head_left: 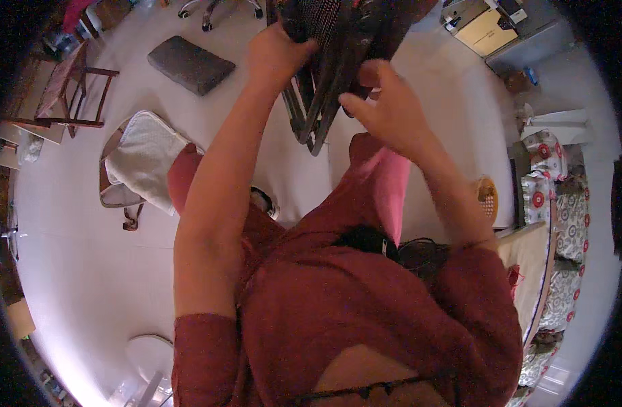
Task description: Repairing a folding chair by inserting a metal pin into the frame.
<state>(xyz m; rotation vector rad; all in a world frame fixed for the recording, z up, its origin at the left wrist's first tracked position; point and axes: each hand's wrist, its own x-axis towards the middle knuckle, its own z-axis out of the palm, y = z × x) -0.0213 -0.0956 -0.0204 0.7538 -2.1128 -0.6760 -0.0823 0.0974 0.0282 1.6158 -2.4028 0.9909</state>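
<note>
Dark mesh frame (335,68) is ahead of you, toward the floor's (94,271) far edge, between your hands, long bars pointing back at you. Your left hand (274,61) grips its left side. Your right hand (396,112), nearer the bars' tip: thumb and forefinger parted, curled, contact unclear.

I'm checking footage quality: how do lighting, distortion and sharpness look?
Head view: the pale floor washes out toward the lower left; head view: the dark frame at the top loses detail in its blackness; head view: fisheye distortion curves the row of patterned fabric along the right rim, corners black; head view: grainy and somewhat soft.
</note>
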